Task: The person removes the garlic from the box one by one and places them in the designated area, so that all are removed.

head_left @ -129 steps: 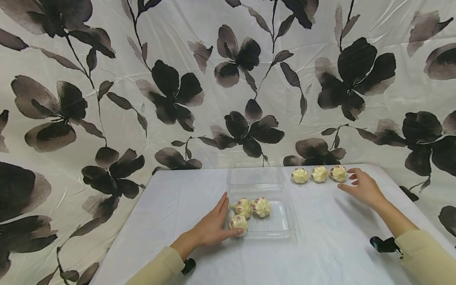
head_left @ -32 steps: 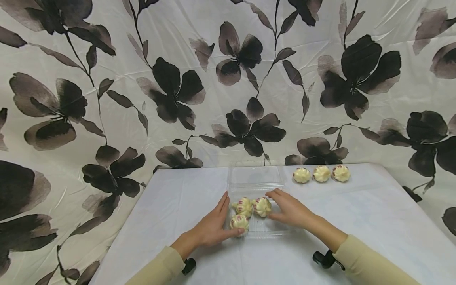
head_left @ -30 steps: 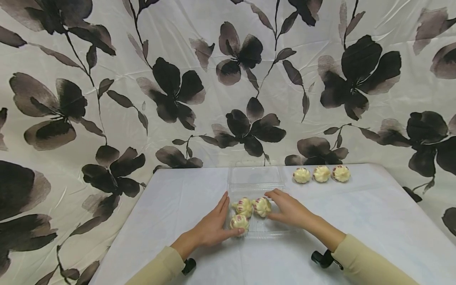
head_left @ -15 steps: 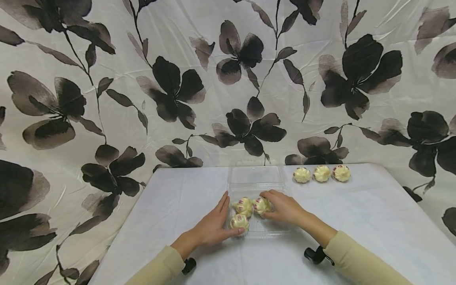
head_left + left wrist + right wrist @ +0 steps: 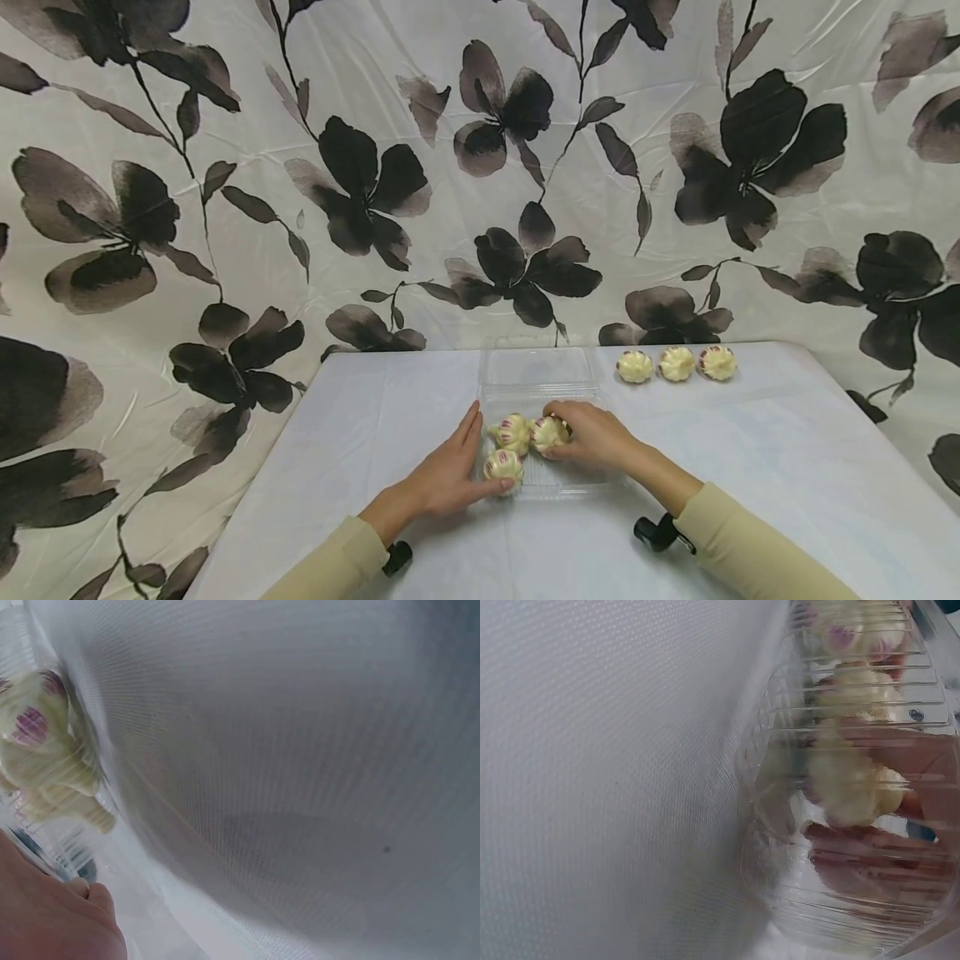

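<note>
A clear plastic clamshell container (image 5: 577,479) lies with its lid folded back on the white table. Inside are three cream garlic bulbs with purple streaks: a back left bulb (image 5: 513,432), a front left bulb (image 5: 503,468) and a right bulb (image 5: 547,434). My right hand (image 5: 596,437) reaches in and grips the right bulb between thumb and fingers. In the right wrist view that bulb (image 5: 844,780) shows through the ribbed wall. My left hand (image 5: 442,479) rests at the container's left side, fingers straight, its thumb across the front left corner by the front bulb.
Three more garlic bulbs stand in a row at the table's back right: a left one (image 5: 634,367), a middle one (image 5: 677,364) and a right one (image 5: 717,363). The transparent lid (image 5: 536,371) reaches toward the back edge. A floral cloth (image 5: 375,208) hangs behind the table.
My right hand has come from the back right row to the container, then moved slightly left and closed round the right bulb. The left hand stays in place.
</note>
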